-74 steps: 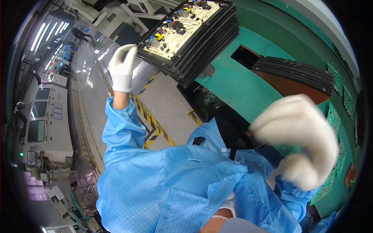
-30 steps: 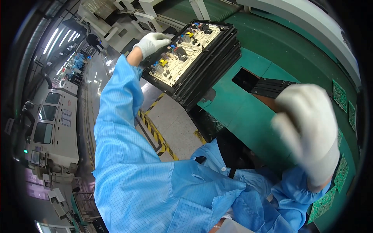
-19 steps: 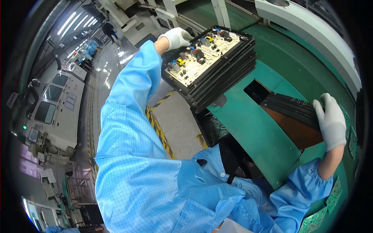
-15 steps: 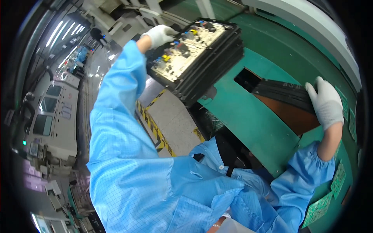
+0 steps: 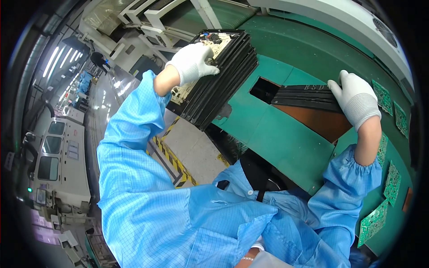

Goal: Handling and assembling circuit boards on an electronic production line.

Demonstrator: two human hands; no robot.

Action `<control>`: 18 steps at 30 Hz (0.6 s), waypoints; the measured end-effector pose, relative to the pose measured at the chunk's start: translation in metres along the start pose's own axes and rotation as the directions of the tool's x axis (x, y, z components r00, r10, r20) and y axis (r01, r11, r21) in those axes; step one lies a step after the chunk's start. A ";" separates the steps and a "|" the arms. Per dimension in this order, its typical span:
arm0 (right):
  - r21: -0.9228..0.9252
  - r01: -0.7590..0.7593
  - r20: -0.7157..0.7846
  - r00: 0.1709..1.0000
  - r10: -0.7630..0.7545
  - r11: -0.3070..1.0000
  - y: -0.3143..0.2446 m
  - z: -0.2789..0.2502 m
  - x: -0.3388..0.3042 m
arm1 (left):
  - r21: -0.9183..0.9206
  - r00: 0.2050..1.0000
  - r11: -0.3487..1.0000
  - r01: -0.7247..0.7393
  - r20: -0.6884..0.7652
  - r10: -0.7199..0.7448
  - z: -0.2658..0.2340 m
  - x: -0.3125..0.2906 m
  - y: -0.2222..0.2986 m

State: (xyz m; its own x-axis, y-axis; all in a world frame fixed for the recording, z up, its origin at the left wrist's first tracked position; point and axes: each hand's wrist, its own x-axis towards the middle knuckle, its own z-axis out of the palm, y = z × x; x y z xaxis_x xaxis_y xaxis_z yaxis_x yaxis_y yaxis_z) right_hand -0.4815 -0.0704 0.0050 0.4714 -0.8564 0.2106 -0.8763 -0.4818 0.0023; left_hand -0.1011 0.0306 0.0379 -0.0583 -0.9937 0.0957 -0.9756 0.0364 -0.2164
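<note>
My left hand (image 5: 193, 63), in a white glove, is over the near-left side of a stack of black trays (image 5: 223, 80), thumb and visible finger apart. Cream-coloured circuit boards with small coloured parts (image 5: 219, 44) show in the top tray, partly hidden by that hand. My right hand (image 5: 359, 100), also gloved, is at the right end of several flat black frames (image 5: 306, 97). Its thumb lies at their edge and a finger points up; the remaining fingers are hidden. These frames slant across a rectangular opening in the green bench, with a brown panel (image 5: 317, 120) below them.
The green bench top (image 5: 286, 152) runs beneath both arms. Green circuit boards (image 5: 373, 221) lie along its right side. Yellow-black floor tape (image 5: 172, 163) borders the lower left. White machine frames (image 5: 156, 18) stand behind, and a control cabinet (image 5: 62, 149) is far left. A distant person (image 5: 99, 60) stands in the aisle.
My left hand has shifted from the stack's far-left edge to over its top, covering part of the boards. My right hand stays at the end of the black frames. The whole view has shifted slightly.
</note>
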 end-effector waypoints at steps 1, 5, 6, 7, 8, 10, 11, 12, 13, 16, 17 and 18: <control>0.008 0.008 -0.007 1.000 -0.007 1.000 0.000 0.001 0.000 | -0.065 0.999 0.998 -0.014 -0.039 0.011 0.002 0.001 -0.002; 0.008 0.011 -0.029 1.000 -0.011 1.000 0.000 0.003 -0.001 | -0.244 0.993 0.969 -0.045 0.099 0.071 -0.007 0.019 -0.011; 0.006 0.008 -0.029 1.000 -0.008 1.000 0.000 0.003 -0.001 | -0.210 0.978 0.977 -0.029 0.195 0.071 -0.013 0.028 -0.014; 0.011 0.007 -0.020 1.000 -0.007 1.000 -0.001 0.004 0.000 | -0.293 0.962 0.955 0.056 0.273 0.028 -0.026 0.035 -0.010; 0.012 -0.002 -0.011 1.000 0.002 1.000 0.000 0.003 -0.001 | -0.347 0.970 0.938 0.016 0.233 0.069 -0.030 0.047 -0.012; 0.018 0.013 -0.020 1.000 -0.012 1.000 -0.002 0.002 -0.001 | -0.291 0.992 0.956 -0.044 0.098 0.075 -0.020 0.071 -0.038; 0.023 0.020 -0.023 1.000 -0.019 1.000 -0.002 0.003 -0.001 | -0.257 0.995 0.965 -0.042 0.073 0.063 -0.014 0.081 -0.041; 0.020 0.019 -0.024 1.000 -0.019 1.000 -0.002 0.003 0.000 | -0.222 0.998 0.974 -0.040 0.045 0.051 -0.010 0.090 -0.041; 0.020 0.018 -0.027 0.999 -0.018 1.000 -0.001 0.003 -0.001 | -0.202 0.998 0.978 -0.059 0.021 0.064 -0.004 0.099 -0.036; 0.020 0.018 -0.038 0.999 -0.017 1.000 0.000 0.003 -0.001 | -0.143 0.986 0.989 0.044 0.163 -0.020 0.006 0.118 -0.023; 0.024 0.024 -0.045 0.999 -0.023 0.999 0.001 0.004 -0.001 | -0.145 0.987 0.989 0.041 0.162 -0.017 0.007 0.121 -0.018; 0.022 0.021 -0.043 0.999 -0.020 1.000 0.002 0.004 -0.001 | -0.125 0.986 0.991 0.054 0.162 -0.034 0.007 0.124 -0.015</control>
State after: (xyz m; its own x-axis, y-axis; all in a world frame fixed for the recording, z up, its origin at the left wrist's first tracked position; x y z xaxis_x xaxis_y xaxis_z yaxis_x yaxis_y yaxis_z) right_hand -0.4831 -0.0707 0.0013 0.4841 -0.8377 0.2527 -0.8638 -0.5036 -0.0147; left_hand -0.0926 -0.0940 0.0458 0.0096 -0.9984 -0.0559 -0.9961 -0.0046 -0.0878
